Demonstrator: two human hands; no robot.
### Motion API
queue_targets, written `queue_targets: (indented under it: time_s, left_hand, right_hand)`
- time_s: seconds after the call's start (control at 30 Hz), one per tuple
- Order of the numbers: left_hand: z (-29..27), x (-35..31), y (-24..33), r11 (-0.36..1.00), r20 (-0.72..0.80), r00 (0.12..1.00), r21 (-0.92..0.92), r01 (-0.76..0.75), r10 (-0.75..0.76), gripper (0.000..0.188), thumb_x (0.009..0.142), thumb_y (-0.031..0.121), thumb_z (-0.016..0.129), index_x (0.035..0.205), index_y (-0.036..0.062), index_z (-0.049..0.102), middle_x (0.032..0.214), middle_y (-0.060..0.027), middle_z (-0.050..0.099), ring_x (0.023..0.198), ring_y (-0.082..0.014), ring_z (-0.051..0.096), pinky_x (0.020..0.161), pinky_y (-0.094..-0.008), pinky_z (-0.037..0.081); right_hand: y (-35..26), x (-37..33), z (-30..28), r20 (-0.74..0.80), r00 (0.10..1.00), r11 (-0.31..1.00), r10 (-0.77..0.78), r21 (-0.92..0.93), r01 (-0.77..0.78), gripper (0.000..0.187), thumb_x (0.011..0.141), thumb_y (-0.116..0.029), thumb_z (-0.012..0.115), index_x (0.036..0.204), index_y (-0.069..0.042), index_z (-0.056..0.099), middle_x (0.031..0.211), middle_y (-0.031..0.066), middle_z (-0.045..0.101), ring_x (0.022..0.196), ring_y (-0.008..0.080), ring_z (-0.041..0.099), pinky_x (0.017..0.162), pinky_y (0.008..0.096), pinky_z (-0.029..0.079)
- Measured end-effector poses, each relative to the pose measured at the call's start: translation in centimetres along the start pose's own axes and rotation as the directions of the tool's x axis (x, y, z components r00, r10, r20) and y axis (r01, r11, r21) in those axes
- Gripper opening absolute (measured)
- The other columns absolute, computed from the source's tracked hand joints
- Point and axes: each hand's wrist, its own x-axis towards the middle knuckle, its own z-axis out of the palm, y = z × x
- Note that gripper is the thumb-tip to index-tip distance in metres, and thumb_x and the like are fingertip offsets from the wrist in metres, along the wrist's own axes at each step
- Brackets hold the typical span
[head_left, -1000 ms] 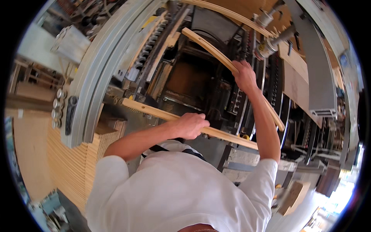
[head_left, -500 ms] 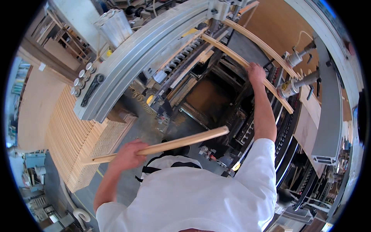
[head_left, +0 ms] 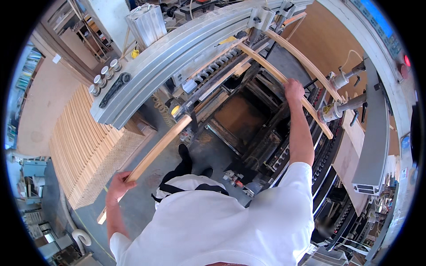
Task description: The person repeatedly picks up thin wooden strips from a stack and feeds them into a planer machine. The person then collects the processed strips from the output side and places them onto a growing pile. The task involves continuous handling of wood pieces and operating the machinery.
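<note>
The fingers of my left hand (head_left: 117,186) grip a wooden stick (head_left: 157,150), slanted above the grey floor (head_left: 154,172) near a stack of pale strips (head_left: 84,146). My right hand (head_left: 293,90) has its fingers closed around a second stick (head_left: 265,64), which stretches over the dark machine (head_left: 268,128), its far end by the metal beam (head_left: 186,55).

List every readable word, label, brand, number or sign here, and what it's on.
No text can be read.
Blue panel, upper right: too small and blurred.
Label on the lower metal cylinder, right: too small.
Wooden strip in the left hand: no lettering visible.
</note>
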Motion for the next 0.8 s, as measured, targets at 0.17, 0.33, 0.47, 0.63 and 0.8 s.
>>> queue_targets:
  time_s: [0.17, 0.33, 0.47, 0.63, 0.8]
  left_hand:
    - [-4.5, -2.2, -5.0, 0.997, 0.071, 0.996, -0.046, 0.062, -0.059, 0.041, 0.073, 0.013, 0.079, 0.108, -0.0032, 0.068, 0.078, -0.0019, 0.063, 0.07, -0.0099, 0.059, 0.065, -0.0258, 0.048]
    - [-9.3, -5.9, -8.4, 0.969, 0.061, 0.996, -0.234, 0.084, -0.071, 0.042, 0.071, 0.025, 0.08, 0.102, -0.0018, 0.07, 0.074, -0.0025, 0.064, 0.066, -0.0104, 0.06, 0.062, -0.0255, 0.047]
    - [-13.5, -7.5, -13.0, 0.945, -0.095, 0.995, -0.325, -0.026, -0.005, 0.043, 0.069, 0.03, 0.079, 0.096, -0.0012, 0.067, 0.071, -0.0036, 0.062, 0.064, -0.0123, 0.059, 0.058, -0.0267, 0.047]
    - [-18.5, -0.9, -11.9, 0.928, -0.329, 0.942, -0.329, -0.175, 0.061, 0.025, 0.081, 0.021, 0.067, 0.094, 0.0012, 0.061, 0.074, -0.0021, 0.056, 0.065, -0.0123, 0.053, 0.058, -0.0271, 0.043]
    - [-22.8, 8.9, -8.8, 0.902, -0.556, 0.819, -0.414, -0.124, -0.143, 0.04, 0.081, 0.021, 0.072, 0.108, -0.0064, 0.063, 0.087, -0.0137, 0.067, 0.076, -0.0202, 0.065, 0.068, -0.0311, 0.056]
  right_hand:
    - [0.1, 0.5, -0.3, 0.049, 0.999, 1.0, 0.023, 0.005, -0.023, 0.026, 0.081, -0.032, 0.067, 0.099, -0.012, 0.07, 0.103, 0.0138, 0.067, 0.101, 0.0341, 0.063, 0.085, 0.0475, 0.05]
    - [-0.4, 0.7, -0.6, 0.072, 0.994, 0.995, 0.081, 0.052, -0.084, 0.031, 0.08, -0.032, 0.067, 0.102, -0.011, 0.069, 0.106, 0.0159, 0.068, 0.103, 0.0358, 0.064, 0.088, 0.0483, 0.05]
    - [-3.5, 0.9, -1.1, 0.13, 0.976, 0.983, 0.176, -0.078, -0.167, 0.038, 0.081, -0.037, 0.067, 0.109, -0.011, 0.066, 0.112, 0.0168, 0.066, 0.11, 0.0343, 0.062, 0.092, 0.047, 0.049]
    - [-3.7, -1.4, -1.3, -0.246, 0.96, 0.989, -0.133, 0.035, 0.145, 0.045, 0.088, -0.025, 0.068, 0.125, -0.001, 0.059, 0.114, 0.0194, 0.064, 0.105, 0.035, 0.062, 0.09, 0.0434, 0.05]
    - [-13.7, -8.7, -3.5, -0.15, 0.985, 0.815, -0.088, 0.558, 0.158, 0.031, 0.089, -0.015, 0.068, 0.115, 0.002, 0.064, 0.11, 0.0201, 0.065, 0.092, 0.0309, 0.066, 0.079, 0.0362, 0.053]
